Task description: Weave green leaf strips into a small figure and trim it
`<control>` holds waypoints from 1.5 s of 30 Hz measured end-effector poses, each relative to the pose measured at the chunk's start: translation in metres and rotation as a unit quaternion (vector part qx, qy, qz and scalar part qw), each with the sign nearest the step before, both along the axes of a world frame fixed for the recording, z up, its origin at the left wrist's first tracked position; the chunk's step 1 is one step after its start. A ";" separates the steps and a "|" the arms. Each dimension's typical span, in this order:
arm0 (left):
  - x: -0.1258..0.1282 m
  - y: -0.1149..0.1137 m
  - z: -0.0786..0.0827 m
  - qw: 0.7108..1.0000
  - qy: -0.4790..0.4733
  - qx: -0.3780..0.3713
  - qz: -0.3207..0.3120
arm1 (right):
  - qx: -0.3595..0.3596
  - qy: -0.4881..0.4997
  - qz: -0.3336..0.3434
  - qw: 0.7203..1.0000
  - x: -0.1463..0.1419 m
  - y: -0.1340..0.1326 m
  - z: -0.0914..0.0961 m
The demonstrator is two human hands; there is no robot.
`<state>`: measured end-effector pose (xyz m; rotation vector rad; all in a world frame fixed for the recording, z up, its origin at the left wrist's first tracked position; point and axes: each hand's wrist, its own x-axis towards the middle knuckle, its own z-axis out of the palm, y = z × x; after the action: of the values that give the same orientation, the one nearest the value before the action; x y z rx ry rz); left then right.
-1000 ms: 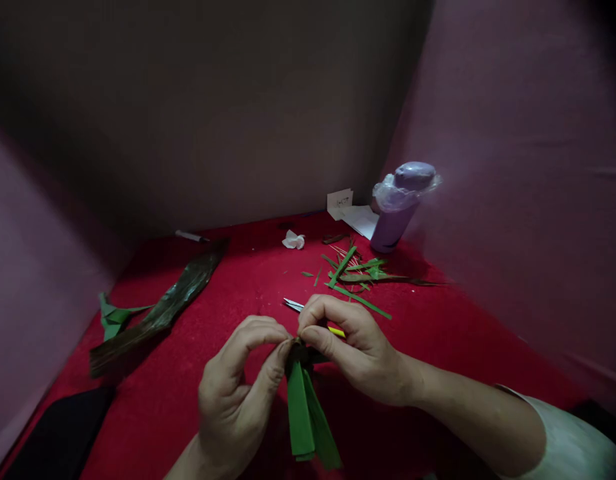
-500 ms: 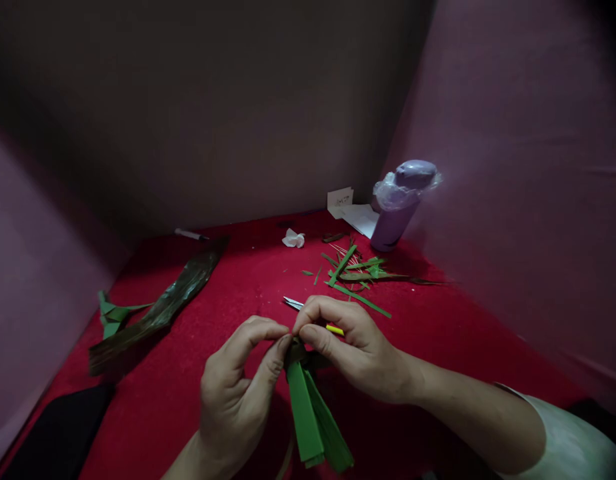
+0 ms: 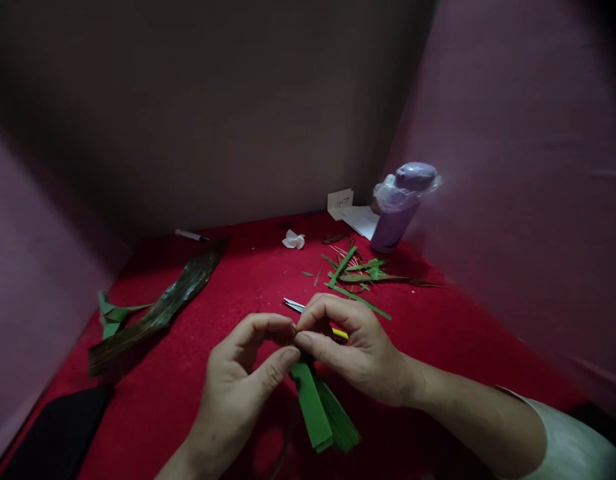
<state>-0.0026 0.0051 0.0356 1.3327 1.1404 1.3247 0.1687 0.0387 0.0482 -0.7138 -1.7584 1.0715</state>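
In the head view, a bundle of folded green leaf strips [image 3: 314,408] hangs below my fingertips, its cut ends fanned out downward. My left hand [image 3: 255,373] has its thumb against the top of the bundle, with the index finger curled to meet the other hand's fingertips. Thumb and index finger of my right hand [image 3: 355,347] pinch the bundle's tied top, which the fingers largely cover. Behind the right hand lie scissors [image 3: 293,305], blades pointing left; a yellow part [image 3: 341,333] shows beneath that hand. A thin brownish strip [image 3: 287,440] trails below the left hand.
Leaf scraps and thin sticks [image 3: 353,270] lie beyond my right hand. A purple cup [image 3: 394,223] with plastic wrap stands by white papers [image 3: 361,221]. Crumpled tissue [image 3: 293,240], a pen-like object [image 3: 191,235], a long dark leaf [image 3: 163,310], a folded green leaf [image 3: 113,313] and a black object [image 3: 58,433] lie around.
The bundle's lower ends have swung slightly right and up. My left thumb has shifted right across its top, and the left fingers have opened a little. The right hand keeps its pinch.
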 end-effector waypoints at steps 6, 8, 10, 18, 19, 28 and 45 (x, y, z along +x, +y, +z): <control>0.001 0.007 0.001 0.983 -0.124 -0.098 -0.088 | 0.014 0.021 -0.001 1.000 0.001 0.001 0.001; 0.000 0.008 0.001 0.979 -0.138 -0.103 -0.108 | -0.005 0.029 0.005 1.000 0.000 0.001 0.000; 0.000 0.009 0.001 0.978 -0.139 -0.116 -0.105 | -0.035 0.038 0.007 0.999 -0.001 0.001 -0.001; -0.005 0.011 0.004 0.981 -0.123 -0.119 -0.087 | -0.218 0.121 0.098 0.964 -0.010 0.004 -0.001; -0.005 0.011 0.004 0.982 -0.119 -0.117 -0.087 | -0.217 0.124 0.103 0.963 -0.011 0.005 0.000; -0.006 0.012 0.003 0.976 -0.149 -0.150 -0.056 | -0.082 0.065 0.037 0.994 -0.018 0.023 0.007; -0.022 0.033 0.012 0.927 -0.335 -0.135 0.103 | -0.095 -0.132 -0.070 0.984 -0.021 -0.056 -0.036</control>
<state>-0.0241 0.0381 0.0475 0.4924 0.9395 1.5406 0.1479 -0.0172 0.0118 -1.1251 -1.8097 1.0973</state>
